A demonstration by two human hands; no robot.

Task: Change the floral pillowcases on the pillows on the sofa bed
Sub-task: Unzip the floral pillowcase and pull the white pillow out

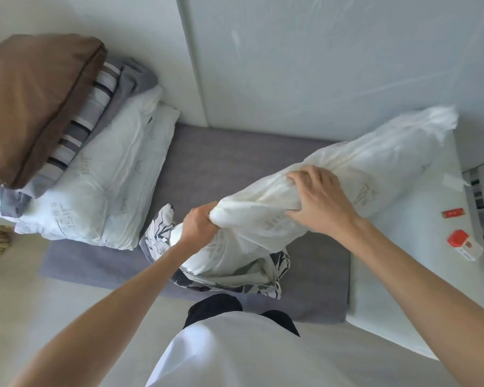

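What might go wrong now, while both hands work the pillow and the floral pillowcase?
1. The left hand grips only a corner of the white pillow; it may slip.
2. The floral pillowcase is bunched around the lower end and may snag.
3. The pillow's far end hangs near the red box and may knock it.

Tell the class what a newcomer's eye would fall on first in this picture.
First, the white pillow in the middle, gripped by the left hand and right hand, its lower end in a floral pillowcase. Next, the brown cushion at upper left, atop a bedding stack on the grey sofa bed.
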